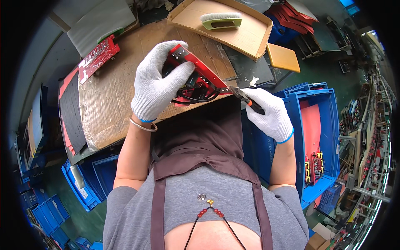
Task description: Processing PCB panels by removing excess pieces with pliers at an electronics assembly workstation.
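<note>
My left hand (158,83), in a white knit glove, grips a red circuit board assembly (206,73) with black cables along its near side. The board is held tilted above the near edge of the cardboard-covered bench. In my gloved right hand (268,112) is a pair of cutting pliers (250,101) with black and orange handles. Their jaws meet the board's right corner; whether they are closed on anything there is too small to tell. A second red circuit board (98,58) rests at the bench's far left, beside a green-backed brush.
Cardboard (110,100) covers the bench. A shallow cardboard tray (254,31) at the back holds a green brush (221,21). Beside it lies a yellow block (283,57). A blue bin (335,125) with red boards stands at my right, blue crates (83,187) at lower left.
</note>
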### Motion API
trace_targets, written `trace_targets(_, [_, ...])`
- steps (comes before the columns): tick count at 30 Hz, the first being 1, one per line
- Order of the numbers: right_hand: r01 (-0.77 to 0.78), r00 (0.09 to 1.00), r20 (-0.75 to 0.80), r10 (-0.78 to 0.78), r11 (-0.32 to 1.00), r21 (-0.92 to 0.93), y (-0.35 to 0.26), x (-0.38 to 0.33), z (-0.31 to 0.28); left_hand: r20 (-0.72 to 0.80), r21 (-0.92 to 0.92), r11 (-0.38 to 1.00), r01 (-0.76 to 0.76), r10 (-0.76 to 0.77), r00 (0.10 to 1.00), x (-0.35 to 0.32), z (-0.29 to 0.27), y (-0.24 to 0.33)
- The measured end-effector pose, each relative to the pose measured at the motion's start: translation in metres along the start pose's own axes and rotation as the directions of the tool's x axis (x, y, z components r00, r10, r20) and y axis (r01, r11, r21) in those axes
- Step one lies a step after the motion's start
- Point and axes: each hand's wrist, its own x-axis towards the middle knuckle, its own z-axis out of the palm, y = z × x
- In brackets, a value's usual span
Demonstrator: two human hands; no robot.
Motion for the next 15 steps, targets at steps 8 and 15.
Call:
trace_targets(8, [-0.207, 0.975, -0.016, 0.221, 0.931, 0.302, 0.035, 0.001, 0.027, 0.139, -0.164, 0.985, 0.049, -0.027, 0.99, -0.006, -0.012, -0.002])
trace_targets(15, [-0.36, 0.905, -0.29, 0.31, 0.922, -0.139, 0.1, -0.037, 0.037, 0.06, -0.279, 0.958, 0.064, -0.049, 0.997, -0.021, -0.021, -0.007])
